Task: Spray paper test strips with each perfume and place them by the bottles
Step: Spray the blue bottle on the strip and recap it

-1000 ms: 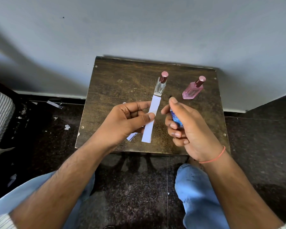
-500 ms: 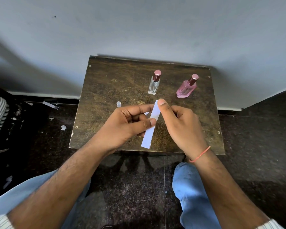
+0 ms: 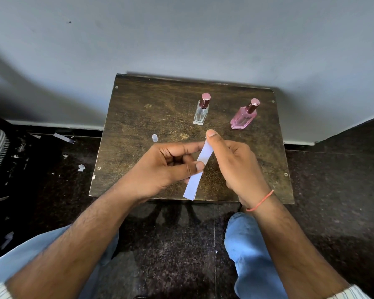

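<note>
Paper strip [image 3: 200, 167] is white, long and narrow, flat with clean straight edges, and it is held tilted in the air above the near part of the table, its low end near the table's near edge. The left hand [image 3: 160, 169] pinches it at the middle between thumb and forefinger, the other fingers curled under. The right hand [image 3: 235, 165] holds the top end of the strip; its thumb [image 3: 213, 137] lies along the strip's edge, and the other fingers are curled behind. Whether this hand holds anything more in the palm, I cannot tell.

Beyond the fingers, on the far side of the brown wooden table [image 3: 138, 117], stand two perfume bottles well apart from the hands. The clear bottle [image 3: 200, 113] is square and upright with a rose metallic cap. The pink bottle [image 3: 244, 117] stands to its right, near the right edge, with the same kind of cap. A small clear plastic cap [image 3: 154, 137] stands just beyond the left hand.

The left half of the table is bare, and there is bare wood between the bottles and the hands. The far edge of the table touches the grey wall [image 3: 181, 39]. The dark floor [image 3: 52, 169] on the left has small paper scraps.
</note>
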{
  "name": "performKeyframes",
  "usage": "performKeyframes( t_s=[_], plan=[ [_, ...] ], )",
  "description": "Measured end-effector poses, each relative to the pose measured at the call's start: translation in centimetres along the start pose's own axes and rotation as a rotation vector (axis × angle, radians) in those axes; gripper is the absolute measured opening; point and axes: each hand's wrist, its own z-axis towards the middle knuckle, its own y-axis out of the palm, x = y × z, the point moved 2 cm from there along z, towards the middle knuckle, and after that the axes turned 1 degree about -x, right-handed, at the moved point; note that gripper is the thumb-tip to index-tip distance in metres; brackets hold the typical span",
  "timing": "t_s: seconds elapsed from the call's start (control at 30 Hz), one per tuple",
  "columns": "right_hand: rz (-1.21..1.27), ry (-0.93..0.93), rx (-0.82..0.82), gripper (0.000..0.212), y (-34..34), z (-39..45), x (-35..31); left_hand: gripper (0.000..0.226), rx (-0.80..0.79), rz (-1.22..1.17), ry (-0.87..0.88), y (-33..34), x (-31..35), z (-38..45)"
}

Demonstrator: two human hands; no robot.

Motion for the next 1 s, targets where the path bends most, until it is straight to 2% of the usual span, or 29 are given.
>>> performKeyframes(
  t_s=[0.1, 0.27, 0.37, 0.57, 0.77, 1.0],
  plan=[
    [0.015, 0.021, 0.000, 0.082, 0.3, 0.3, 0.1, 0.044, -0.004, -0.029, -0.028, 0.0, 0.0, 0.0],
    [0.131, 0.051, 0.014, 0.077, 0.5, 0.3, -0.1, 0.034, 0.044, -0.168, -0.089, -0.4, 0.1, 0.1],
    [0.165, 0.036, 0.023, 0.087, 0.6, 0.4, -0.3, 0.032, 0.093, -0.224, -0.122, -0.7, -0.2, 0.2],
    [0.082, -0.096, 0.076, 0.079, 0.5, -0.2, -0.9, 0.033, 0.100, -0.158, -0.109, -0.9, -0.1, 0.1],
    [0.033, -0.133, 0.101, 0.069, 0.2, -0.5, -1.2, 0.037, 0.106, -0.136, -0.096, -1.1, -0.1, 0.2],
    [0.055, -0.161, 0.127, 0.075, 0.0, -0.6, -1.4, 0.036, 0.113, -0.104, -0.073, -1.0, -0.1, 0.2]
  ],
)
